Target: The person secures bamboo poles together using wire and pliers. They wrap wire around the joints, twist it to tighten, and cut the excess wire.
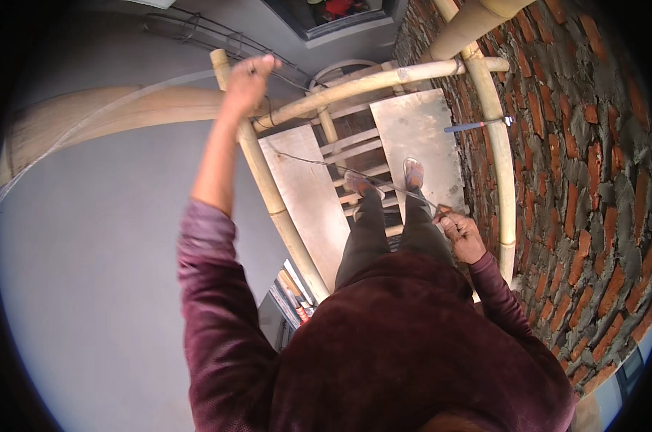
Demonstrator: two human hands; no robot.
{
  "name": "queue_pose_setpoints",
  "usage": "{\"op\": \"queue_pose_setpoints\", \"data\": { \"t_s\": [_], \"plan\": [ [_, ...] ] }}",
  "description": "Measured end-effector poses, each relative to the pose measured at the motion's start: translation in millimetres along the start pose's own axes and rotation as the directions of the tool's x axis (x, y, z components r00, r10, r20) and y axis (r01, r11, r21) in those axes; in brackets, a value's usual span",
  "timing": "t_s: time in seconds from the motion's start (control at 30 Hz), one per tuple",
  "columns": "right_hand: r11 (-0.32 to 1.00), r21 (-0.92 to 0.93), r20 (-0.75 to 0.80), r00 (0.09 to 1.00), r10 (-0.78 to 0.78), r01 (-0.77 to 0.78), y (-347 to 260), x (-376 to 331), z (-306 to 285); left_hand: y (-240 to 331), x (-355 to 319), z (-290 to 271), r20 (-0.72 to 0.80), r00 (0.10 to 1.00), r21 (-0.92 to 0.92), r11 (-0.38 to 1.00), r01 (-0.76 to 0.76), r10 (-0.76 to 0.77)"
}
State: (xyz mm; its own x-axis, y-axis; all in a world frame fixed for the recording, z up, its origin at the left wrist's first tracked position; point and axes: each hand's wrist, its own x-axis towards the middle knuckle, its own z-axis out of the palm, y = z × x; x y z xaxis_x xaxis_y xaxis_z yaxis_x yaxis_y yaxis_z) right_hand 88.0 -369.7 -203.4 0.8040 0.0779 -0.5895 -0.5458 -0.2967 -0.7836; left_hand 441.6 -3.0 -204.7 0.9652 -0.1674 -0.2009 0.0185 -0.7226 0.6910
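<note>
My left hand is raised at the upper left, its fingers closed, beside the top of an upright bamboo pole. Whatever is in that fist, if anything, is hidden. Down by my right thigh, my right hand pinches the end of a thin dark wire. From there the wire runs up and left across my legs, its far end loose above a pale board. A small brown piece shows at my right fingertips; I cannot tell its kind.
I stand on two boards with gaps and slats between them. A bamboo rail crosses ahead. At right, a blue-handled hammer rests at a bamboo post beside a rough brick wall. A grey wall stands left.
</note>
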Motion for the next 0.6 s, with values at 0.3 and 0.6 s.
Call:
{"op": "queue_pose_setpoints", "data": {
  "t_s": [0.3, 0.6],
  "plan": [
    [0.994, -0.085, 0.145, 0.988, -0.056, 0.069, 2, 5, 15, -33, -77, 67, -0.669, 0.499, -0.687, 0.714, -0.134, -0.550],
    [0.989, -0.010, 0.208, 0.968, -0.141, 0.146, 10, 9, 10, -7, -24, 67, -0.620, 0.268, -0.781, 0.545, -0.305, -0.738]
  ]
}}
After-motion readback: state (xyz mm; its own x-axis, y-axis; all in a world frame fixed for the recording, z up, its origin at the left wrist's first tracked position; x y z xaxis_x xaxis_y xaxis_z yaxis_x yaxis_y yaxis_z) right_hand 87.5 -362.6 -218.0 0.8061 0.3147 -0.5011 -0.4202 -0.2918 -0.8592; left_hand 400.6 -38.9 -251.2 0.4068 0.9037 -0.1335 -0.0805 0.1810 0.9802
